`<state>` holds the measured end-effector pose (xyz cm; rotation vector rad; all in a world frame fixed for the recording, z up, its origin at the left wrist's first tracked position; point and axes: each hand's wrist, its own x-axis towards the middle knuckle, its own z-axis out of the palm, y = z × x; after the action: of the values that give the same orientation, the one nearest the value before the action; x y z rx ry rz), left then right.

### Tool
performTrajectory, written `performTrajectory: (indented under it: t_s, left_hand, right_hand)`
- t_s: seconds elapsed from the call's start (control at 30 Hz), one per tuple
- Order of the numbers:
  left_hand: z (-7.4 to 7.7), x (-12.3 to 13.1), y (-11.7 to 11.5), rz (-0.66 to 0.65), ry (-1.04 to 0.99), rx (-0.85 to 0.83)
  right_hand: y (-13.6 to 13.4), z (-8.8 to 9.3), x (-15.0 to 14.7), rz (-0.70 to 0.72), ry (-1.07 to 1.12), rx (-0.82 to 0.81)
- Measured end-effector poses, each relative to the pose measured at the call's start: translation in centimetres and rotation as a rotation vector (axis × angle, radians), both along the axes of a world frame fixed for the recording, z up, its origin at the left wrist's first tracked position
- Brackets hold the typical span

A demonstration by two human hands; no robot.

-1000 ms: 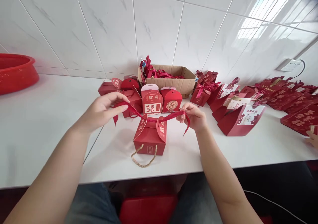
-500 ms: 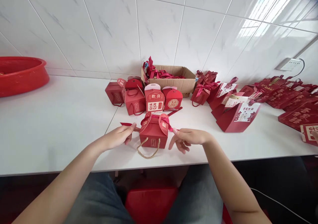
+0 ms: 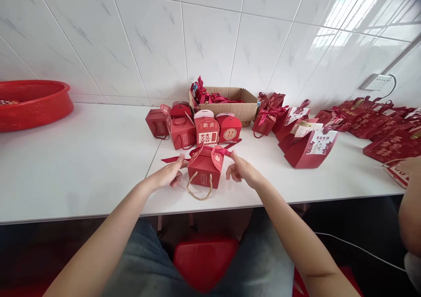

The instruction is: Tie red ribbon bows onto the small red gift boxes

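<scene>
A dark red gift box with rounded top flaps stands upright in front of me, its gold rope handle hanging down the front. A red ribbon runs across its top, with tails out to both sides. At the box's left side, my left hand pinches the ribbon between thumb and fingers; its tail sticks out behind the hand. To the right, my right hand has its thumb and forefinger closed on the other ribbon end beside the flap, the other fingers curled.
Several red gift boxes stand just behind. A cardboard box of ribbons is against the tiled wall. Finished-looking bags line the right. A red basin sits far left. At the right edge, another person's hand is near a red card.
Both hands have risen slightly alongside the gift box, and the right hand's ribbon end is now higher and pulled straighter. The view has shifted a little. Another person's arm shows more at right.
</scene>
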<state>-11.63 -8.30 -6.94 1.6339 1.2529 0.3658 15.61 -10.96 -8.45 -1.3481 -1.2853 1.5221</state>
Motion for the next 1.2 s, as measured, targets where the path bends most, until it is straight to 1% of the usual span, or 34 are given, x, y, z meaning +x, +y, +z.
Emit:
performTrajectory:
  t_s: [0.03,0.1,0.17,0.23,0.3,0.37,0.43,0.5,0.57,0.7,0.8,0.87,0.97,1.03,1.1,1.2]
  left_hand:
    - [-0.1,0.2,0.5,0.002,-0.027,-0.043]
    - [0.1,0.6,1.5,0.053,-0.092,-0.078]
    - [0.8,1.1,2.2,0.167,-0.201,-0.034]
    - [1.8,1.6,2.7,0.304,-0.377,0.043]
    - [3.2,2.1,2.9,0.374,-0.603,0.075]
    - [4.8,2.5,3.0,0.347,-0.791,0.045]
    - [6.3,2.8,2.9,0.312,-0.852,0.062]
    - [7.6,3.2,2.6,0.274,-0.82,0.149]
    - [8.7,3.5,2.2,0.21,-0.751,0.248]
    - [10.6,4.4,1.5,0.072,-0.557,0.399]
    - [11.9,5.2,1.5,0.052,-0.397,0.542]
    - [12.6,5.9,1.8,0.06,-0.359,0.625]
    - [13.5,6.8,2.2,0.046,-0.404,0.687]
    - [13.9,7.2,2.5,0.042,-0.444,0.719]
    - [14.2,7.5,2.8,0.07,-0.455,0.757]
    - [14.4,7.4,3.4,0.142,-0.454,0.812]
  right_hand:
    - [0.3,-0.1,-0.3,-0.102,0.07,0.033]
    - [1.0,-0.2,-0.7,-0.289,0.233,0.108]
    - [1.6,0.2,-0.9,-0.4,0.373,0.176]
    - [1.9,1.0,-1.0,-0.453,0.447,0.229]
    - [2.1,2.2,-1.0,-0.472,0.474,0.273]
    - [2.0,3.5,-1.0,-0.465,0.475,0.33]
    - [1.9,4.8,-1.1,-0.455,0.421,0.421]
    - [1.9,5.9,-1.3,-0.451,0.314,0.538]
    - [1.9,6.9,-1.5,-0.443,0.208,0.638]
    - [2.2,9.3,-1.7,-0.358,0.022,0.745]
    - [2.7,11.3,-1.6,-0.265,-0.127,0.79]
    - [3.1,12.6,-1.6,-0.219,-0.193,0.81]
    - [3.5,14.0,-1.7,-0.133,-0.18,0.84]
    - [3.7,14.5,-1.8,-0.074,-0.128,0.842]
    - [3.9,14.6,-2.0,-0.051,-0.08,0.831]
    - [4.2,14.3,-2.4,-0.057,-0.008,0.823]
